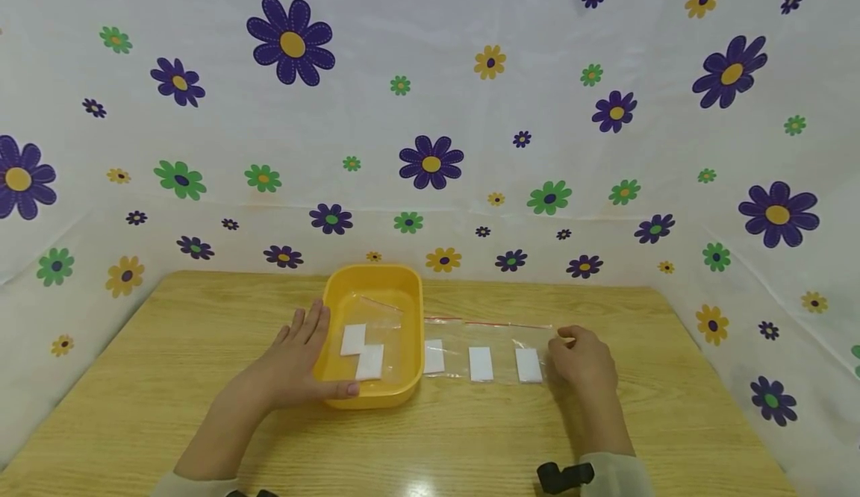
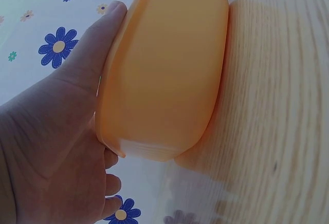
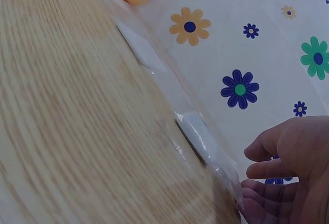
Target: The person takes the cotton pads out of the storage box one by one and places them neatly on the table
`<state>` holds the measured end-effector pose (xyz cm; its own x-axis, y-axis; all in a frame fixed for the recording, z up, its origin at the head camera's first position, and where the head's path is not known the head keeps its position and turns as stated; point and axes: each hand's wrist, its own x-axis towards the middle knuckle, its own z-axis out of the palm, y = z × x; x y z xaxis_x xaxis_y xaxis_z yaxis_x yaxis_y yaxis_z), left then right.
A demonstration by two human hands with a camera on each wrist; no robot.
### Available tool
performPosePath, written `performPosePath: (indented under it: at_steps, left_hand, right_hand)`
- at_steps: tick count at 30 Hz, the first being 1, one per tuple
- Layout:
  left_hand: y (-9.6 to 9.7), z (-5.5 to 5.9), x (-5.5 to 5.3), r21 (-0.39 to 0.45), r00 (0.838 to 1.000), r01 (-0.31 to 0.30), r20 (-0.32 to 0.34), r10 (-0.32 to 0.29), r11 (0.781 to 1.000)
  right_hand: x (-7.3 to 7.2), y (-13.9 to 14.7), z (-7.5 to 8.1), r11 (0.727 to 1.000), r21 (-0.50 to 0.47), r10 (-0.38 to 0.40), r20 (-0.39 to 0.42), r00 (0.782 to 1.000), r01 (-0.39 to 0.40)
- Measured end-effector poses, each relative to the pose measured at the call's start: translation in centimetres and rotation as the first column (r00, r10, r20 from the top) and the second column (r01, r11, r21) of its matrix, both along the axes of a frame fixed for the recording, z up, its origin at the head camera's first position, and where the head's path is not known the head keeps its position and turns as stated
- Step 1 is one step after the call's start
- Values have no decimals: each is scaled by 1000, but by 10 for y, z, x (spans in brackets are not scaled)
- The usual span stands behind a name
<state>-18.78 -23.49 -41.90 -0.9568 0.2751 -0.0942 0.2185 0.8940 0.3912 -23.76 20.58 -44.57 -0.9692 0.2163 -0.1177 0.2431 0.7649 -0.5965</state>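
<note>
The left hand [image 1: 289, 366] lies against a yellow tray [image 1: 376, 401], its fingers straight along the left rim and its thumb stretched out across the near corner. The right hand [image 1: 586, 359] rests low at the outer end of a row of clear bags, its fingers loosely bent at the edge of the nearest bag [image 1: 534, 336]; whether they pinch that edge I cannot tell.

Between the two hands, the tray sits closest to the left one. In it, just beyond the left thumb, lie clear bags with two white pieces [image 1: 369, 363], one partly overlapping the other. From the tray's right wall, three bags run in a line towards the right hand, each with a red strip along its far edge and a white rectangle [image 1: 481, 364] inside.

Under both hands spreads a wood-grain surface [image 1: 484, 437]. A black device [image 1: 566, 476] shows at the right wrist, beside a pale sleeve [image 1: 617, 476]. Beyond the hands rises a white sheet [image 1: 376, 124] printed with purple, green and yellow flowers.
</note>
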Motion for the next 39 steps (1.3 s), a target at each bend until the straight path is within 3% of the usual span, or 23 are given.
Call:
performPosePath:
  at_steps: [20, 24, 28, 31, 33, 36, 39]
  left_hand:
    - [-1, -2, 0, -10, 1000, 0, -14, 0, 1000]
    - [-1, -2, 0, -9, 1000, -3, -12, 3, 1000]
    - [-1, -3, 0, -10, 1000, -2, -13, 2, 1000]
    - [-1, -3, 0, -5, 1000, -2, -12, 2, 1000]
    - [-1, -4, 0, -3, 1000, -2, -7, 2, 1000]
    - [-1, -4, 0, 0, 1000, -5, 6, 5, 1000]
    - [-1, -4, -1, -3, 1000, -4, 10, 4, 1000]
  right_hand:
    - [1, -5, 7, 999, 38, 37, -56, 998, -35]
    - [0, -9, 8, 997, -44, 58, -85, 995, -62]
    - [-1, -15, 11, 968, -232, 78, -101, 992, -99]
    - [-1, -22, 17, 915, -383, 92, -103, 990, -125]
    - [1, -31, 22, 854, -501, 109, -97, 989, -143]
    - [3, -49, 30, 712, -681, 152, -90, 984, -173]
    - [7, -71, 41, 580, -786, 222, -101, 970, -214]
